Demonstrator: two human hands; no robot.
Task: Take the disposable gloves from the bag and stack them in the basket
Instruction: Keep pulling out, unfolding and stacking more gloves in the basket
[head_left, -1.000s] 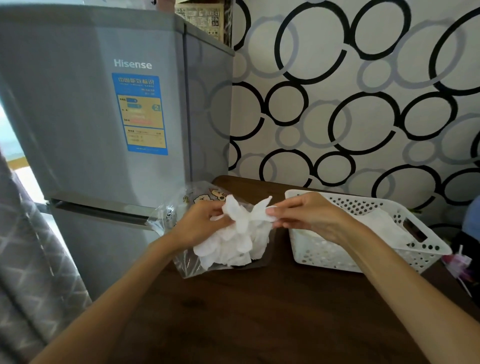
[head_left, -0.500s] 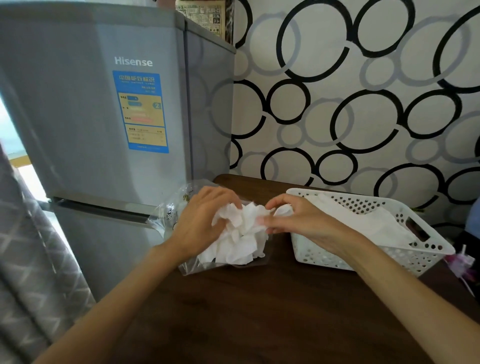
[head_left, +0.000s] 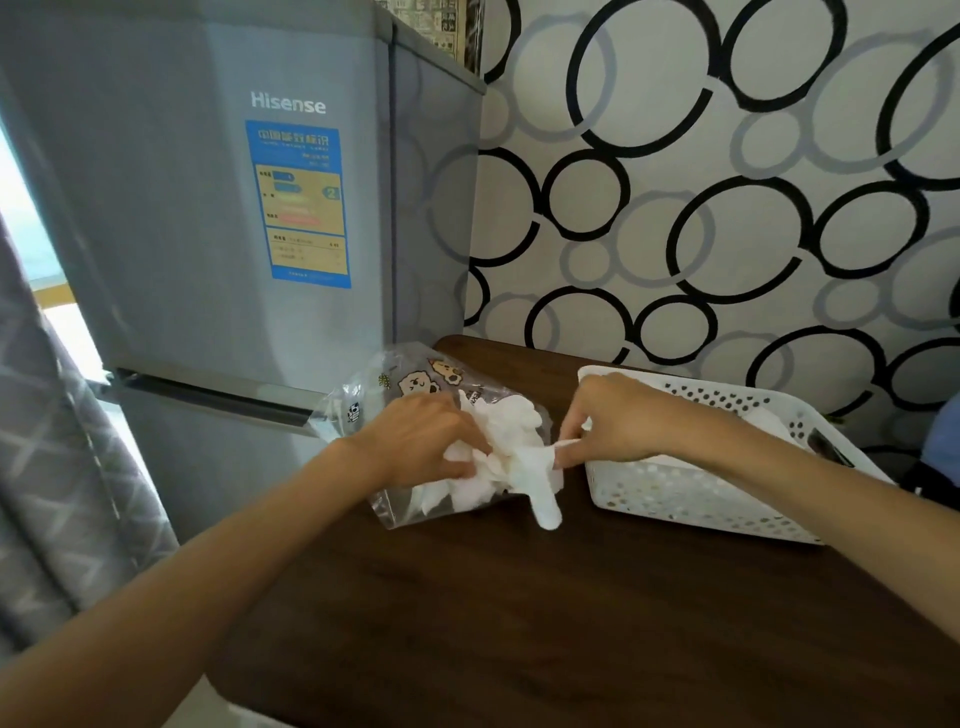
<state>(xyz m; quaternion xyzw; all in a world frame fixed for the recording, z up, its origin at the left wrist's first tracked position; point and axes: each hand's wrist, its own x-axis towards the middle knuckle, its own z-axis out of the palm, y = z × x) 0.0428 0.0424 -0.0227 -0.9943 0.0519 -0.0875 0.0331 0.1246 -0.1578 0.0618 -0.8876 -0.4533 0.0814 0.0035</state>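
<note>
A clear printed bag (head_left: 410, 382) lies on the dark wooden table (head_left: 571, 623) with a crumpled bunch of white disposable gloves (head_left: 506, 431) at its mouth. My left hand (head_left: 421, 441) grips that bunch from the left. My right hand (head_left: 618, 421) pinches one glove (head_left: 540, 483), which stretches out of the bunch and hangs down toward the table. Right of the bag stands a white perforated basket (head_left: 691, 493) with white gloves (head_left: 763, 423) lying in it, partly hidden by my right wrist.
A grey fridge (head_left: 234, 234) stands against the table's left side. Behind the table is a wall with black and grey circles. A grey patterned curtain (head_left: 62, 467) hangs at the far left. A dark object sits past the basket's right end.
My right hand has pulled one glove out to the right, away from the bunch. My left hand has stayed on the bunch at the bag's mouth.
</note>
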